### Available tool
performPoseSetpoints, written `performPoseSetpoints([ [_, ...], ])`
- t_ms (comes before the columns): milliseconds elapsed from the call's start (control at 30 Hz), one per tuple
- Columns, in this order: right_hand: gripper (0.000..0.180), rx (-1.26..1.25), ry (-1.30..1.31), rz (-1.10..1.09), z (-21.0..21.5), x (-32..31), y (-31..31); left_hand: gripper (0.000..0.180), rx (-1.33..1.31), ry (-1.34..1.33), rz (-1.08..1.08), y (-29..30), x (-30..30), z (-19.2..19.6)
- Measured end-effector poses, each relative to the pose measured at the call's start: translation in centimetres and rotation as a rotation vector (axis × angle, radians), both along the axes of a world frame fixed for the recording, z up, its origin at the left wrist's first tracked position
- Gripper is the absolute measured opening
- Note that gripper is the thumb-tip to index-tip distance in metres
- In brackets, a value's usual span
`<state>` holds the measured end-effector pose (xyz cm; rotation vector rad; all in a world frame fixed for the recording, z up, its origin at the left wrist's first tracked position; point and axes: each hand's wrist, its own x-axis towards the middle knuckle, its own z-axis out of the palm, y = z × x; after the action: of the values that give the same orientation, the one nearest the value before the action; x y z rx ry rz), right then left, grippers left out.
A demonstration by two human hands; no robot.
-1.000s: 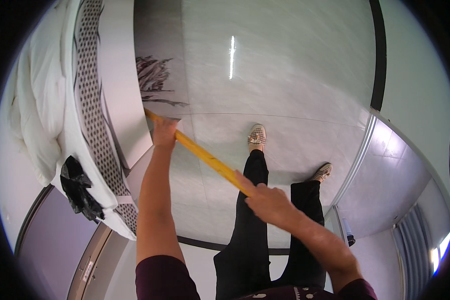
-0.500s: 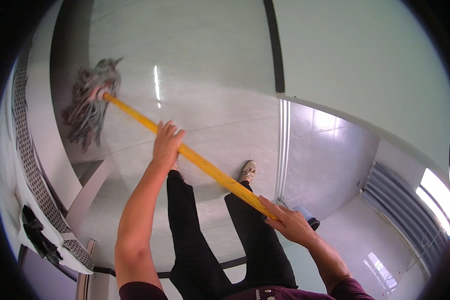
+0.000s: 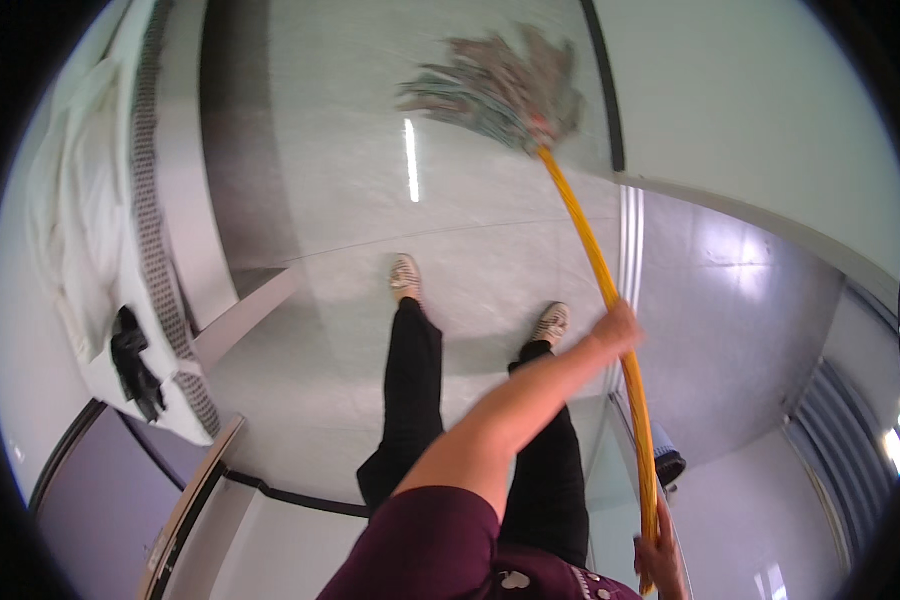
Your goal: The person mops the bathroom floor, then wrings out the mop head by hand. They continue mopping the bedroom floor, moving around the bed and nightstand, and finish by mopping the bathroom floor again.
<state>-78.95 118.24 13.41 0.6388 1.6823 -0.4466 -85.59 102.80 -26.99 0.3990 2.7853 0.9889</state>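
A: Change since the prior frame?
B: The grey string mop head (image 3: pixel 500 92) on its long yellow handle (image 3: pixel 610 300) has swung from far left to far right across the pale glossy tiled floor (image 3: pixel 320 200).
A: Hands?
B: Left hand (image 3: pixel 618 328) closed around mid-handle; right hand (image 3: pixel 658 552) gripping the near end, bottom right.
A: Containers?
B: None discernible. White bed with patterned edge (image 3: pixel 120 250) left, a black item (image 3: pixel 135 360) lying on it.

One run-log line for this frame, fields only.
left hand: grips mop handle mid-shaft | right hand: grips its lower end | mop head: on glossy floor, blurred | bed: left
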Motion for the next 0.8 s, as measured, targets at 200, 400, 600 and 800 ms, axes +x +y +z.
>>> performPoseSetpoints([
  [200, 0.079, 0.102, -0.084, 0.002, 5.9, 6.6, -0.5, 0.009, 0.165, -0.016, -0.205, 8.3, 11.1, 5.9],
  [400, 0.08, 0.108, -0.155, 0.157, 4.2, 5.3, -5.7, 0.009, 0.189, -0.056, -0.019, -5.1, 11.2, 7.5],
  [600, 0.082, -0.002, -0.289, 0.548, -4.2, -1.8, -17.5, 0.001, 0.278, 0.012, 0.404, -25.7, 12.0, 2.2],
  [800, 0.08, -0.39, -0.315, 0.946, -16.1, -3.2, -36.3, 0.025, 0.198, -0.103, 0.635, -46.7, 21.9, -2.6],
])
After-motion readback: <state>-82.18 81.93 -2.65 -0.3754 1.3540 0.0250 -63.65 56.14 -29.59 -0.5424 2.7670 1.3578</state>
